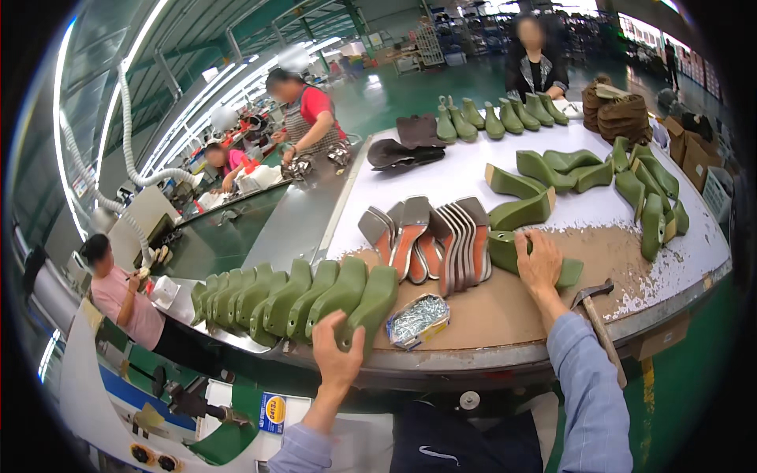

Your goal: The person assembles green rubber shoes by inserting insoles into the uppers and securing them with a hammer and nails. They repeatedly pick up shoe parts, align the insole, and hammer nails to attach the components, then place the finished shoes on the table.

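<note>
My left hand [337, 359] is at the near end of a row of green shoe lasts, its thumb and fingers around the lower end of the closest last [377, 298]. The other lasts [300, 296] stand side by side, stretching away to the left. My right hand [539, 262] is curled over another green shoe last [569, 273], which lies on the brown board. Left of it sits a bunch of insoles [464, 240] with grey and orange faces. A small box of nails [419, 322] is between my hands, and a hammer [601, 327] lies right of my right forearm.
More green lasts [579, 171] are scattered over the white-covered table [473, 175], with a line of upright lasts [494, 122] farther back. Dark leather pieces [404, 154] and a brown bundle [623, 118] lie there too. Several people [311, 118] are around neighbouring tables; one stands at the far edge.
</note>
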The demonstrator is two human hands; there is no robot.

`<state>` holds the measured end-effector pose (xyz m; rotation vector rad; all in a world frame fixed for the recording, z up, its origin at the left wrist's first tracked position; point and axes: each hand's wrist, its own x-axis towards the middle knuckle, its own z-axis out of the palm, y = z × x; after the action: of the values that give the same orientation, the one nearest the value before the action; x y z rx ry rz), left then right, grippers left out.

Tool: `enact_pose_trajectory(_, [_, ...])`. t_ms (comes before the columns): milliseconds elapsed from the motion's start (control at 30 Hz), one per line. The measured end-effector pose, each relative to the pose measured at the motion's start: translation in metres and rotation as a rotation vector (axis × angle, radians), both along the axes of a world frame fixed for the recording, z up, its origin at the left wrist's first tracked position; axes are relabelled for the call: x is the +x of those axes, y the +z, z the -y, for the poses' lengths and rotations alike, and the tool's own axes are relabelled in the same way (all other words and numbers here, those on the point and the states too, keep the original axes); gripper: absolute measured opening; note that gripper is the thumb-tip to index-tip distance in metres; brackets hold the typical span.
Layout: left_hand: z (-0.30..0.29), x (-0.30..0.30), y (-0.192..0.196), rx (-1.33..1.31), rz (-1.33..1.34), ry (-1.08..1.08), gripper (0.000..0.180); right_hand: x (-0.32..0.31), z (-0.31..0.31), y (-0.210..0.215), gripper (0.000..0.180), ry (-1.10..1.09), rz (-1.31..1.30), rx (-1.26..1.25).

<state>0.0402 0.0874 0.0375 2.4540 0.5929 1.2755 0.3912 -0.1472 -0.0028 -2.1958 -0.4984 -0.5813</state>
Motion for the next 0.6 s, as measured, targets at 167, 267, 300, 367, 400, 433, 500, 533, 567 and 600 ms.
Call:
enact_pose_trajectory(167, [0.023,0.137,0.023,-0.247,-0.238,-0.447,0.035,0.043,0.062,-0.009,0.032,0.468,0.108,-0.099])
enact_pose_trajectory(267, [0.018,0.199,0.011,-0.140,-0.606,-0.208,0.041,0.025,0.051,-0.002,0.029,0.323,0.098,-0.049])
enact_pose_trajectory(300, [0.012,0.213,0.007,-0.114,-0.676,-0.154,0.042,0.009,0.050,0.004,0.028,0.281,0.055,-0.043])
enact_pose_trajectory(367, [0.009,0.231,-0.001,-0.116,-0.763,-0.043,0.041,-0.032,0.050,0.012,0.029,0.195,-0.055,-0.040])
enact_pose_trajectory(400, [0.009,0.237,-0.003,-0.183,-0.738,-0.065,0.039,-0.054,0.050,0.022,0.030,0.160,-0.050,-0.106])
enact_pose_trajectory(433, [0.008,0.243,-0.005,-0.242,-0.719,-0.089,0.037,-0.075,0.049,0.026,0.033,0.121,-0.050,-0.164])
enact_pose_trajectory(500, [0.002,0.255,-0.010,-0.399,-0.690,-0.159,0.039,-0.089,0.039,0.016,0.038,0.159,-0.077,-0.148])
enact_pose_trajectory(533, [-0.003,0.258,-0.011,-0.446,-0.635,-0.225,0.043,-0.089,0.034,0.016,0.042,0.187,-0.068,-0.136])
enact_pose_trajectory(567, [-0.006,0.259,-0.014,-0.493,-0.579,-0.288,0.048,-0.089,0.033,0.015,0.047,0.258,-0.099,-0.017])
enact_pose_trajectory(600, [0.001,0.259,-0.015,-0.464,-0.479,-0.239,0.051,-0.089,0.032,0.011,0.052,0.334,-0.129,0.099])
